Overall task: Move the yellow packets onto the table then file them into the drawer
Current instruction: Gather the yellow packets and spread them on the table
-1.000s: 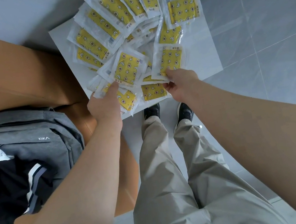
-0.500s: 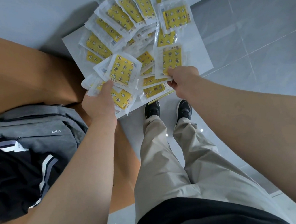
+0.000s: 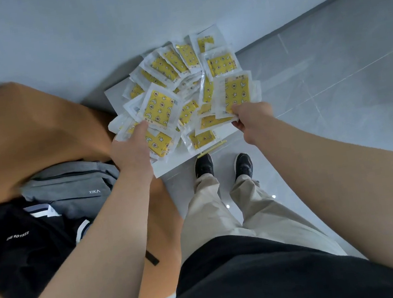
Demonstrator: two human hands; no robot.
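Several yellow packets (image 3: 181, 79) in clear wrappers lie fanned in a heap on a white surface (image 3: 172, 166) against the wall. My left hand (image 3: 130, 149) grips a bunch of packets at the heap's near left corner, thumb on top of a large yellow packet (image 3: 160, 108). My right hand (image 3: 252, 118) pinches the lower edge of a packet (image 3: 234, 92) at the heap's right side, with more wrappers caught under the fingers. No drawer shows in this view.
An orange-brown table or seat (image 3: 22, 134) spreads to the left, carrying a grey backpack (image 3: 76, 184) and a black garment (image 3: 19, 249). Grey tiled floor (image 3: 330, 65) lies to the right. My legs and black shoes (image 3: 204, 165) stand just below the white surface.
The view has pulled back and tilted down, so the heap looks smaller and farther. Both hands keep their hold on the packets; the gripped ones have lifted slightly from the heap.
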